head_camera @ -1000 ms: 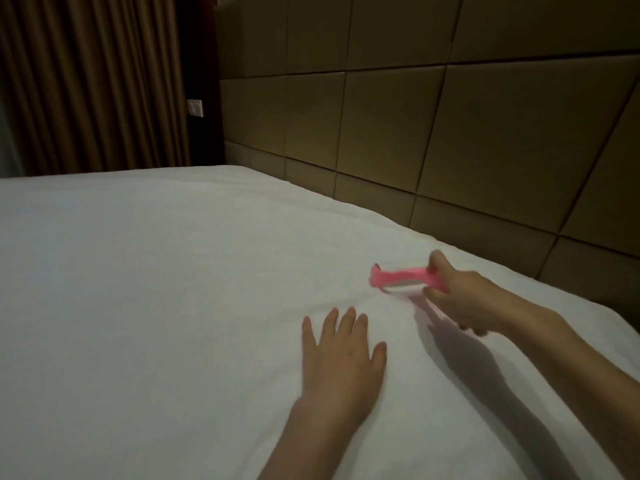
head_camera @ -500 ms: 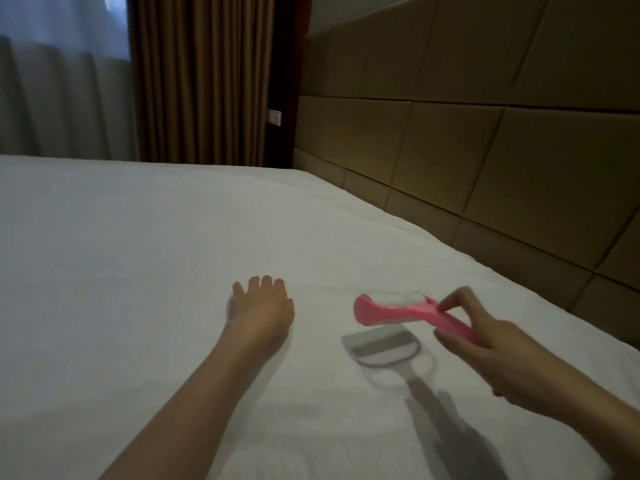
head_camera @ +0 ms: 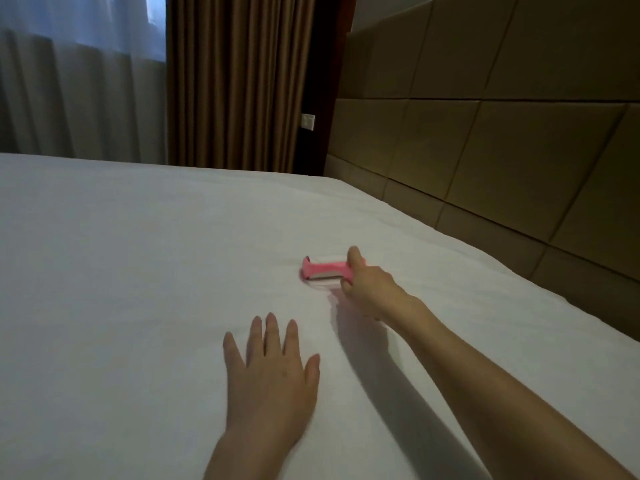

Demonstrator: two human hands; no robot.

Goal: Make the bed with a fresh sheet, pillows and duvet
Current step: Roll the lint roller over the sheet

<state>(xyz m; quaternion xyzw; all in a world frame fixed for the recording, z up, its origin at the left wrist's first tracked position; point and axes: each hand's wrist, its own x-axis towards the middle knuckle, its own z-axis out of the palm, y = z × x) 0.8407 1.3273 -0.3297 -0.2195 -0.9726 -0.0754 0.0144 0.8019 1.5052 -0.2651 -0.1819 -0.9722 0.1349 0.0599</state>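
A smooth white sheet covers the whole bed. My right hand grips the handle of a pink lint roller, whose roller head lies down on the sheet near the headboard side. My left hand lies flat on the sheet with its fingers spread, nearer to me and left of the roller. No pillows or duvet are in view.
A padded tan headboard runs along the right of the bed. Brown curtains and a pale sheer curtain hang beyond the far edge. A white wall switch sits beside the curtains.
The roller was lifted above the sheet half a second ago and now lies down on it, farther from me. My left hand has pulled back toward me.
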